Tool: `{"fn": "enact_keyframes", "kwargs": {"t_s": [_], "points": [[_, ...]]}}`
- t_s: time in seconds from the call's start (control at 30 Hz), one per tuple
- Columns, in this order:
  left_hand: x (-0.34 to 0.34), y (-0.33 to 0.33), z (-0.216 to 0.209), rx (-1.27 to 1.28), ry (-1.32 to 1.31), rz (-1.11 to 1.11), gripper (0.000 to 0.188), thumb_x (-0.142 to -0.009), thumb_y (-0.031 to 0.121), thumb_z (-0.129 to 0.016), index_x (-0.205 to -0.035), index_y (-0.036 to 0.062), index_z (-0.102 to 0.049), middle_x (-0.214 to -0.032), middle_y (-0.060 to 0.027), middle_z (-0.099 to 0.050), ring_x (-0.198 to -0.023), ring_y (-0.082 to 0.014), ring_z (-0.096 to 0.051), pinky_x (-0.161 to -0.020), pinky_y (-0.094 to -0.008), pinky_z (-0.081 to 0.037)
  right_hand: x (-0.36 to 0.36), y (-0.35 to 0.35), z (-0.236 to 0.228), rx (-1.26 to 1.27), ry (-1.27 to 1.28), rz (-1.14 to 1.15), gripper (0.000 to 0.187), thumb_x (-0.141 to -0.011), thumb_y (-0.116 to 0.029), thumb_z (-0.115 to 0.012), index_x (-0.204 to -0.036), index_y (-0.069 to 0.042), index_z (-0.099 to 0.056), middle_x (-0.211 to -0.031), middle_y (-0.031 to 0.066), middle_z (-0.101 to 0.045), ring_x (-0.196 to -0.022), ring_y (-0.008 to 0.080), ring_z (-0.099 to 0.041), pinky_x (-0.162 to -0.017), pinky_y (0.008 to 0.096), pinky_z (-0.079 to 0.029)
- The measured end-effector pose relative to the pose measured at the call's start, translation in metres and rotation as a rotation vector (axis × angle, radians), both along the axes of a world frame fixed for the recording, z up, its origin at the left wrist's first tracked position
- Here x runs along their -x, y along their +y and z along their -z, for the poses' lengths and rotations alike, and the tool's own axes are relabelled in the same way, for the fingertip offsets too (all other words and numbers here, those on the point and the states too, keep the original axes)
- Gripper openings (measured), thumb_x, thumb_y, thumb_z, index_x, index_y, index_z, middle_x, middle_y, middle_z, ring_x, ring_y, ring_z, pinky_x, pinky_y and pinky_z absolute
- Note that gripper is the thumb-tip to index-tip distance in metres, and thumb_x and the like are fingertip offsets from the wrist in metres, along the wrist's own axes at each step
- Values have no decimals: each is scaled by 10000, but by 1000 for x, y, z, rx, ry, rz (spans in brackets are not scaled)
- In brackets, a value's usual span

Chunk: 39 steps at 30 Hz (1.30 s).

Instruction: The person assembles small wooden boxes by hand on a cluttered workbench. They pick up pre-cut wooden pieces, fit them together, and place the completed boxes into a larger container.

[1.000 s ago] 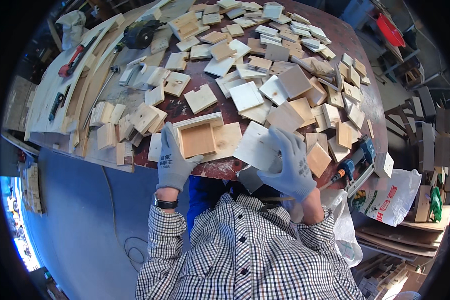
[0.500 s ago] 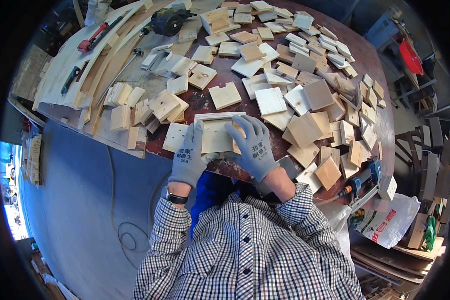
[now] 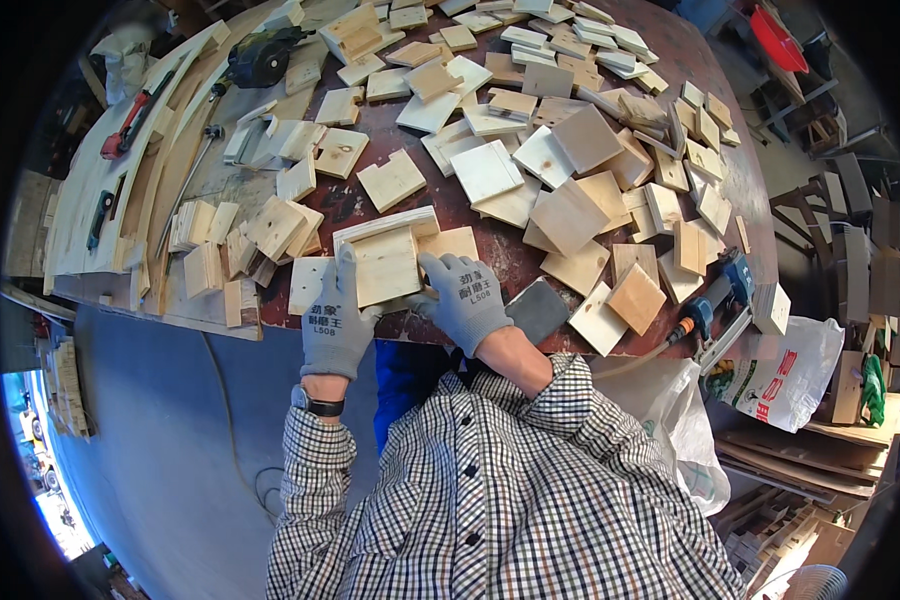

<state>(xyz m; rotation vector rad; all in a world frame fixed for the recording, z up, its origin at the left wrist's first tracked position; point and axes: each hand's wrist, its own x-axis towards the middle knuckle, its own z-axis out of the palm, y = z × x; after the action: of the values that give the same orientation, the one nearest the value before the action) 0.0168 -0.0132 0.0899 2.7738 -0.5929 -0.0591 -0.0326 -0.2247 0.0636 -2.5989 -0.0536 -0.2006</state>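
Gripping a square wooden panel point(image 3: 388, 268) between left hand point(image 3: 332, 325) and right hand point(image 3: 467, 303), apparently to steady it beside the wooden strip point(image 3: 385, 224) just beyond.

Grey-gloved hands point(image 3: 467, 303), pale-yellow wooden board point(image 3: 387, 265), black-and-white checked shirt point(image 3: 550, 470), dark-red tabletop point(image 3: 503, 262)

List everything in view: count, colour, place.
table: 1, dark red, centre
board: 1, pale, near edge
wood blocks: many, pale to tan, across table
planks: several, pale, left
saw: 1, black, upper left
tools: 3, red, teal, grey, left
nail gun: 1, blue, right edge
pad: 1, grey, near edge
basin: 1, red, upper right
bags: 2+, white, right, upper left
shirt: 1, checked, bottom
left hand: 1, grey-gloved, board's left
right hand: 1, grey-gloved, board's right
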Motion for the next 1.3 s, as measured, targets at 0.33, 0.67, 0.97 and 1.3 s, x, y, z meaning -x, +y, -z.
{"fn": "enact_keyframes", "kwargs": {"t_s": [0.33,0.67,0.97,1.3], "points": [[5,2,6,91,-109,1,1019,-796,198,-828,-1646,127,-270,-1449,-201,-559,-1208,-382,-654,-970,-441,-578,2,-5,3,-3,80,-29,610,-845,-363,-791,-1349,-115,-554,-1066,135,-692,-1016,358,-678,-881,470,-536],[1,1,-3,169,17,-35,971,-812,312,-855,-1599,55,-349,-1453,-225,-566,-1268,-385,-615,-1035,-444,-531,-5,-6,7,-72,1,-65,569,-889,-313,-769,-1396,-141,-578,-1060,135,-697,-997,368,-680,-861,470,-541],[-1,5,13,148,-97,48,1003,-839,362,-833,-1626,57,-290,-1462,-234,-552,-1266,-401,-611,-1001,-459,-541,-5,-17,0,-268,107,-66,536,-914,-377,-726,-1383,-170,-568,-1102,123,-705,-1029,348,-699,-875,480,-544],[1,2,12,120,-137,-8,982,-790,166,-815,-1631,88,-315,-1296,-164,-625,-1138,-343,-658,-945,-429,-572,-7,3,-14,177,-237,-116,438,-899,-269,-665,-1325,-176,-631,-1172,82,-624,-981,268,-628,-828,442,-452]]}}
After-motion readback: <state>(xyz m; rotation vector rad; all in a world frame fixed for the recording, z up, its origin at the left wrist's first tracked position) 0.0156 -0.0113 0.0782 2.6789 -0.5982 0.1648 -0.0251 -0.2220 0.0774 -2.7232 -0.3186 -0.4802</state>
